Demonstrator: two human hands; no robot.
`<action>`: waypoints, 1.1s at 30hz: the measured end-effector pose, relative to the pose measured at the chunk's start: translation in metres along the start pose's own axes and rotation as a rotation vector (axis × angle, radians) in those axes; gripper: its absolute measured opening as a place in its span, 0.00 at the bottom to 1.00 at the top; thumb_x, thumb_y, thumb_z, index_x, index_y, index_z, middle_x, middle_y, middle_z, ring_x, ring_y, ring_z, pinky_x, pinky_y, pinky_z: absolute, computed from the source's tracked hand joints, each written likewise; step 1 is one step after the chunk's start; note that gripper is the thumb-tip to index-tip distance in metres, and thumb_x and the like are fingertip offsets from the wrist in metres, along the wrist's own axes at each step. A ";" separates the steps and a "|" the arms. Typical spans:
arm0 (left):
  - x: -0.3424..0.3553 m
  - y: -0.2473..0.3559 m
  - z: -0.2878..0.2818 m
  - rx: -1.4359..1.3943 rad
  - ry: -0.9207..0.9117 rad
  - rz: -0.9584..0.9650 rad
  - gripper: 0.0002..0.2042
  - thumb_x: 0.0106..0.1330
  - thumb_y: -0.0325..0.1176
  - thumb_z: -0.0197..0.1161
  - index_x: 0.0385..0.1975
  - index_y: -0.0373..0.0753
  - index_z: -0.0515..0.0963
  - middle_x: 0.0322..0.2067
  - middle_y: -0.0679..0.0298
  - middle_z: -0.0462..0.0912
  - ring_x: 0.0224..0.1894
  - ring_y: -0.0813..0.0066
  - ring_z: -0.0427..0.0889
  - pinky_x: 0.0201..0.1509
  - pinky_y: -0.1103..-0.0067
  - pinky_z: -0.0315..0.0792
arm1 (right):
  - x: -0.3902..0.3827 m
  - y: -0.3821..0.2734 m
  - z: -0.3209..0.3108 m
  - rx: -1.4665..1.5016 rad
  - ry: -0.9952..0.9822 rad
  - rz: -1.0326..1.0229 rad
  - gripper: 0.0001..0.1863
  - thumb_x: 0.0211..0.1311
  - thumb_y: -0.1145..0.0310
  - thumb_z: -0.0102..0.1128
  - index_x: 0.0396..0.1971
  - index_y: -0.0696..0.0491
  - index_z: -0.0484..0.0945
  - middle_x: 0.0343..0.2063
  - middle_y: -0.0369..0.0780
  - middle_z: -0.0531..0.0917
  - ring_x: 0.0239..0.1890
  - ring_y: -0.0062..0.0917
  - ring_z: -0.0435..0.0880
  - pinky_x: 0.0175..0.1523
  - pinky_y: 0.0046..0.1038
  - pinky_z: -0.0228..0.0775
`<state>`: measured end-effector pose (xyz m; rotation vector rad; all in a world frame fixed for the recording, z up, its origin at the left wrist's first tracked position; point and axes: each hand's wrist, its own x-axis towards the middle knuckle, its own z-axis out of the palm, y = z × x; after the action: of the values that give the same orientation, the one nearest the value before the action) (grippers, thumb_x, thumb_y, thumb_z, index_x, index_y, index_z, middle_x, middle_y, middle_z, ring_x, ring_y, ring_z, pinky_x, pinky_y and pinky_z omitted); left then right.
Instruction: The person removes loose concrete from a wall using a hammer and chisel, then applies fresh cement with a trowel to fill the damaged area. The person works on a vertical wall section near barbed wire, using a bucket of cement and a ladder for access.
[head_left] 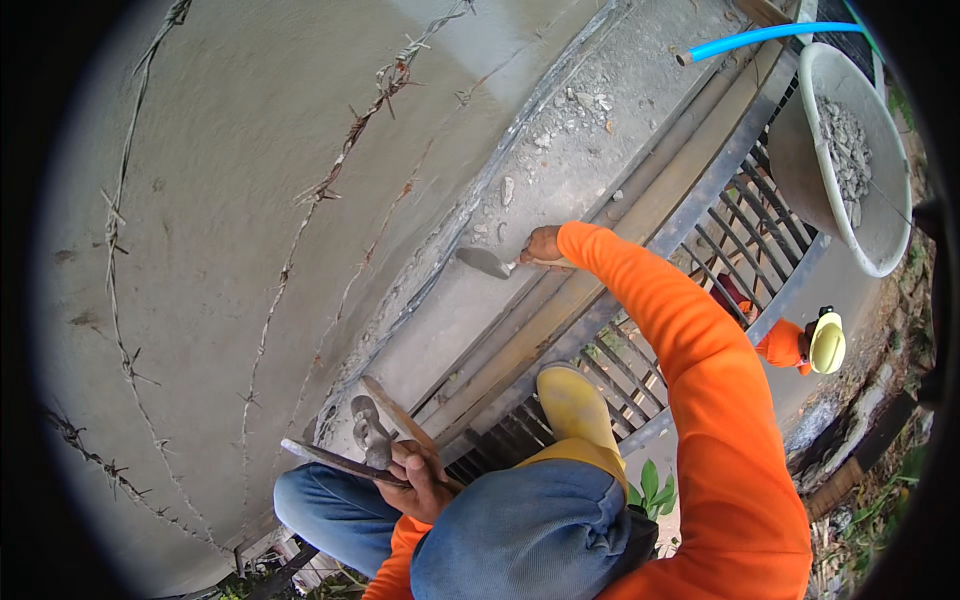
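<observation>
My right hand (543, 245), at the end of an orange sleeve, grips a trowel (483, 262) by its handle, the flat blade lying over the grey concrete ledge (450, 330) near small rubble (505, 200). Lower down, my left hand (418, 480) has its fingers wrapped round a hammer (375, 435) and a long flat metal chisel (330, 460), held together. A wooden handle (392, 405) lies behind the hammer head; I cannot tell which tool it belongs to. My bent knee in jeans hides part of the left forearm.
Barbed wire (290, 260) runs along the grey wall at left. My yellow boot (575, 400) is by metal bars (740, 225). A rubble-filled bucket (850, 240) and blue pipe (735, 42) are upper right. Below, a person in a yellow helmet (827, 342) and orange top is visible.
</observation>
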<state>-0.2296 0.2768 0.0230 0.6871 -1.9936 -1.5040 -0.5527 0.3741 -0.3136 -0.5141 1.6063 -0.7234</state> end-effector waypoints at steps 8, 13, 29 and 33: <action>-0.009 0.011 0.002 0.031 0.103 0.000 0.12 0.73 0.35 0.61 0.35 0.36 0.65 0.20 0.62 0.71 0.12 0.83 0.65 0.12 0.85 0.57 | -0.112 0.008 -0.146 -0.348 0.260 0.181 0.20 0.67 0.50 0.57 0.40 0.53 0.81 0.24 0.42 0.80 0.20 0.33 0.81 0.25 0.37 0.75; -0.013 -0.002 -0.002 0.034 0.086 -0.023 0.13 0.73 0.35 0.60 0.37 0.35 0.64 0.20 0.62 0.71 0.12 0.83 0.65 0.13 0.84 0.57 | -0.074 -0.026 -0.071 -0.127 0.157 -0.037 0.21 0.65 0.48 0.59 0.38 0.53 0.82 0.25 0.42 0.81 0.25 0.35 0.83 0.32 0.38 0.77; 0.002 -0.035 -0.040 0.128 -0.019 0.044 0.12 0.72 0.33 0.62 0.38 0.36 0.64 0.20 0.62 0.70 0.15 0.82 0.65 0.17 0.82 0.59 | -0.154 0.023 -0.187 0.098 0.393 0.201 0.22 0.67 0.48 0.57 0.35 0.54 0.81 0.25 0.41 0.79 0.24 0.35 0.81 0.28 0.42 0.75; 0.006 -0.032 -0.032 0.133 -0.014 0.048 0.12 0.71 0.32 0.62 0.38 0.36 0.64 0.20 0.63 0.70 0.15 0.82 0.65 0.17 0.82 0.59 | -0.164 0.024 -0.181 -0.091 0.432 0.005 0.23 0.68 0.49 0.55 0.35 0.56 0.80 0.26 0.43 0.81 0.21 0.35 0.81 0.27 0.43 0.76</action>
<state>-0.2096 0.2434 0.0001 0.6791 -2.1201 -1.3618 -0.7025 0.5338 -0.2034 -0.4372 2.0487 -0.7974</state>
